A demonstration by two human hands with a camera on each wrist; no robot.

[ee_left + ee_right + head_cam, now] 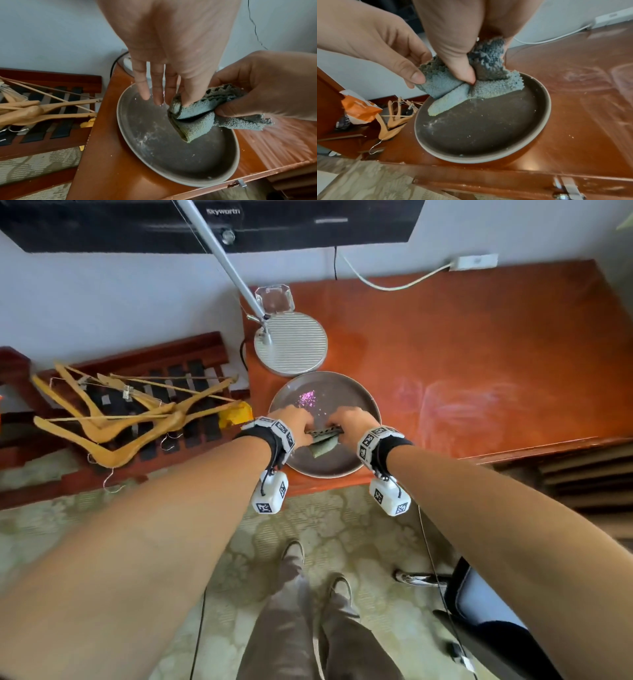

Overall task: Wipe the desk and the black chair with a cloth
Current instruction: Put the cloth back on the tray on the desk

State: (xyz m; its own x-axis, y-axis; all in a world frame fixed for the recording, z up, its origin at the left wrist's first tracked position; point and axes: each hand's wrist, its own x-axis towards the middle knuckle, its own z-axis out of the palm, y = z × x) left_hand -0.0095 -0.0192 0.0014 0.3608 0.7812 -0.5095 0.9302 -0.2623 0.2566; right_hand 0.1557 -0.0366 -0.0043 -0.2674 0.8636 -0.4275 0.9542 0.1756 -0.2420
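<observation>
A grey-blue cloth (323, 441) hangs bunched between both hands over a dark round plate (342, 392) at the desk's front left corner. My left hand (303, 428) pinches the cloth's left end with thumb and a finger, its other fingers (144, 86) straight. My right hand (342, 428) grips the cloth's right end, thumb (462, 67) pressed into the fold. The cloth's lower corner (440, 106) dangles close over the plate, which carries pale and pink dust. The orange-brown desk (479, 354) shows faint smear marks. Part of the black chair (486, 642) shows at the lower right.
A silver lamp base (291, 344) and a clear glass holder (274, 299) stand behind the plate. A white power strip (474, 261) lies at the desk's back. Wooden hangers (113, 419) lie on a slatted rack left of the desk. My feet (294, 553) stand on patterned carpet.
</observation>
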